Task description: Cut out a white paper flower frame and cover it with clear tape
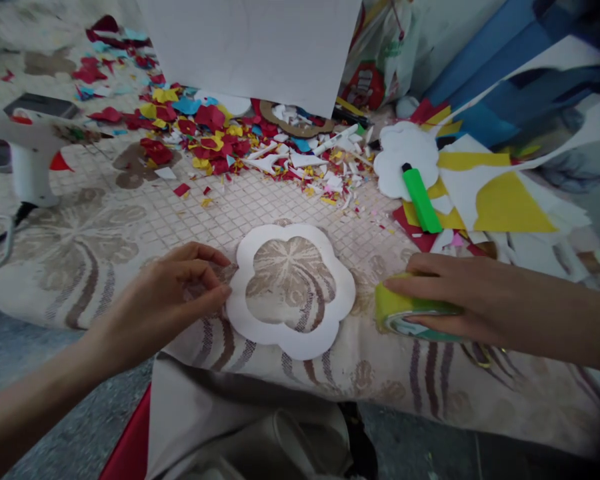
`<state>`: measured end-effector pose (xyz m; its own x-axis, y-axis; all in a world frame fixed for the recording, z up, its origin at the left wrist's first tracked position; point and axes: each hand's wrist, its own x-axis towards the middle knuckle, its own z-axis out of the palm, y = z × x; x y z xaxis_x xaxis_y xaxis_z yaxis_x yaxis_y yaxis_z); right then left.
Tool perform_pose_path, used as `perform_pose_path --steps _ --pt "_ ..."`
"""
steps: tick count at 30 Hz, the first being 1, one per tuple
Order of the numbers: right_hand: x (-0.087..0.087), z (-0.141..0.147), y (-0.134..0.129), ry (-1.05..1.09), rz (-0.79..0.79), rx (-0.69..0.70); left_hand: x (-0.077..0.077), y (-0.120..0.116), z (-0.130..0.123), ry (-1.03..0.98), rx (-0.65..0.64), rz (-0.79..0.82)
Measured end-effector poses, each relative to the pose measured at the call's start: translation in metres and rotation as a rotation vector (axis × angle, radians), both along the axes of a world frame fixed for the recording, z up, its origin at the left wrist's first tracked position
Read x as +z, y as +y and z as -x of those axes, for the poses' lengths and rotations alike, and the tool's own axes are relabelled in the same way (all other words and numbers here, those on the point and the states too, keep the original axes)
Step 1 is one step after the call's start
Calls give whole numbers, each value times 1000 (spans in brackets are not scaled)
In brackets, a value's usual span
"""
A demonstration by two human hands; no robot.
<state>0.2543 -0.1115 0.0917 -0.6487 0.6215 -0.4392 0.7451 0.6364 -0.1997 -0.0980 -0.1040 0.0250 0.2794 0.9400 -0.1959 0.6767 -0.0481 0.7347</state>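
Note:
A white flower-shaped paper ring (345, 293) lies flat on the patterned tablecloth (145, 267), and the cloth's pattern shows through its cut-out middle. At the ring's left edge is my left hand (180, 287), its thumb and fingertips brought close together around a small, thin, see-through piece that touches or lies beside the paper. To the right of the ring, my right hand (445, 293) is closed around a roll of yellow-green tape (393, 303), with the fingers over its top and side. The roll is held at the cloth, apart from the ring.
Red, yellow, blue and white paper scraps (210, 133) cover the back of the table. A glue gun (30, 153) stands at the left. A white board (250, 47) rises behind. At the right are a green marker (421, 200), a white flower cutout (393, 160) and yellow sheets (513, 203).

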Motion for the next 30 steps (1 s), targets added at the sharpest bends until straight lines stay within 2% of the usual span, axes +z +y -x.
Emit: perform_pose_path --steps 6,18,30 --pt "3 15 9 -144 117 -19 -3 0 1 15 -32 17" --pt "5 31 15 -211 59 35 -5 0 1 25 -25 8" --pt "-8 28 11 -115 -37 77 -5 3 1 14 -45 0"
